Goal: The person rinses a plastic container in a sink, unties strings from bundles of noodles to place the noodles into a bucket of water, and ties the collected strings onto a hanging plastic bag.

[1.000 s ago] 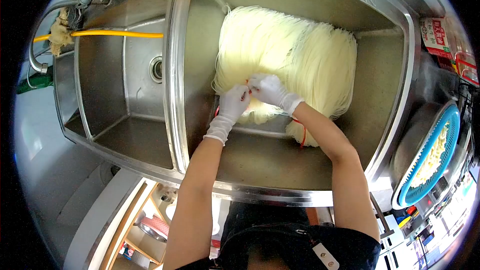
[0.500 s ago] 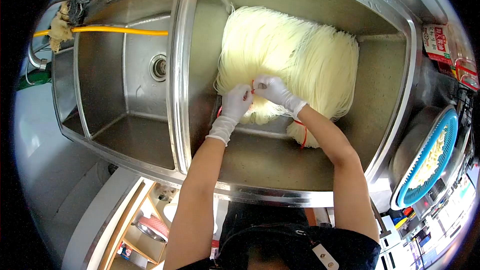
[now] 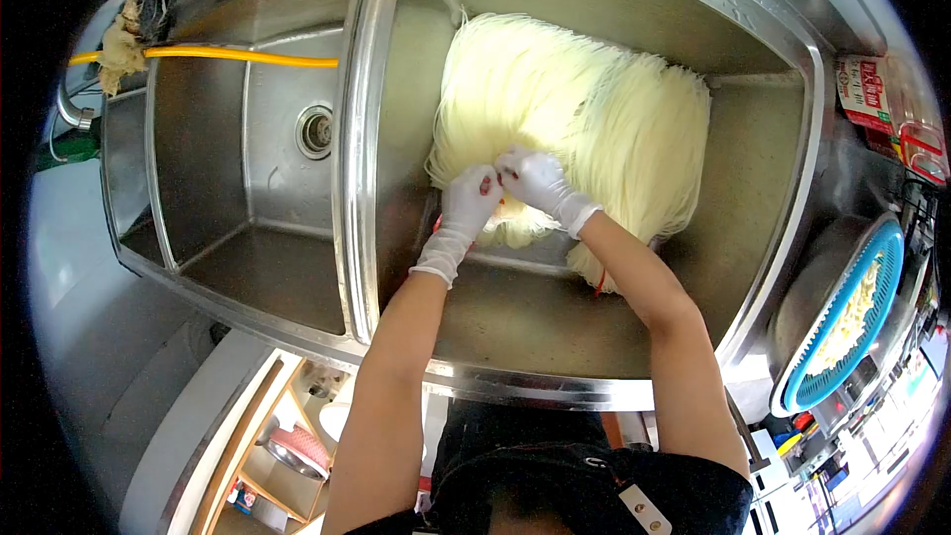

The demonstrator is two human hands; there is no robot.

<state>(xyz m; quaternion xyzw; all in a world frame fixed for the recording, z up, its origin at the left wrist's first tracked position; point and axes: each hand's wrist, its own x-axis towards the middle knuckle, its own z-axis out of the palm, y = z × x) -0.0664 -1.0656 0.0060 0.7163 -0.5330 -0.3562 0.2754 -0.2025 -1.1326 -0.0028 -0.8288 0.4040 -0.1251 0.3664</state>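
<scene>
L. hand (image 3: 469,200), in white glove, is over the lower edge of the LH noodle bundle (image 3: 510,89); forearm rises from bottom of view, wrist roughly in line w/ it. R. hand (image 3: 540,183), also gloved, meets it from the other side, forearm slanting up and inward, elbow bent out, crossing the lower part of the RH noodle bundle (image 3: 644,139). Fingertips of both hands are close together, approx. touching. Fingers of both are curled inward; a bit of red tie (image 3: 502,202) shows by the fingertips, but insp. cannot tell which fingers, if any, grip it.

Location: both bundles lie side by side in the RH basin (image 3: 545,342) of the steel sink, lower ends toward the person. A second red band (image 3: 601,280) shows at the lower end of the RH bundle, partly hidden by the R. forearm.

Vs. half a sec. ago: R. hand is turned over more and nearer the L.; the red strand then plain between the hands is now mostly covered. R. forearm sits slightly lower, hiding more of the RH bundle's band. L. hand approx. same pose. Bundles: no visible chg.
</scene>
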